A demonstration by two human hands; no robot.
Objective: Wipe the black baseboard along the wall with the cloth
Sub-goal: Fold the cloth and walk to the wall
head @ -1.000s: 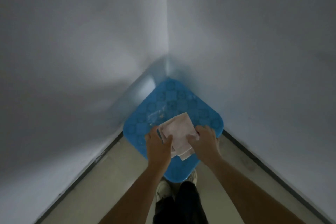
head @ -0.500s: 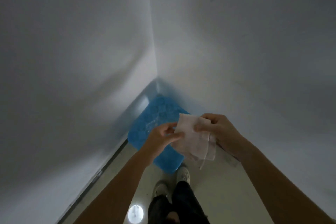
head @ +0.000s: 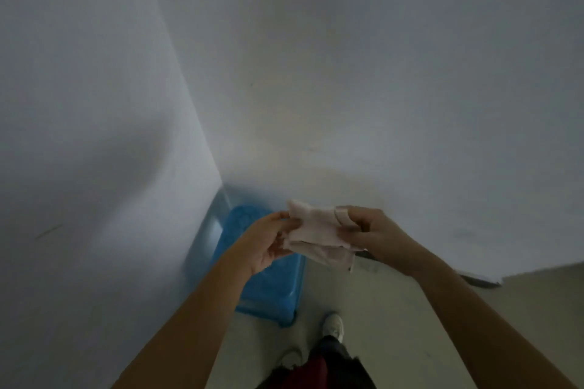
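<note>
both hands, left hand [head: 268,245] and right hand [head: 374,238], pinch the cloth [head: 317,235]; it looks soft, light, floppy, so bunch it.

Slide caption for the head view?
Left hand and right hand pinch a pale cloth near a blue stool in a corner.

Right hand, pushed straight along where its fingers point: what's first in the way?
The right hand pinches the cloth; past it, the left hand on the opposite edge comes first, though depth is unclear.
</note>
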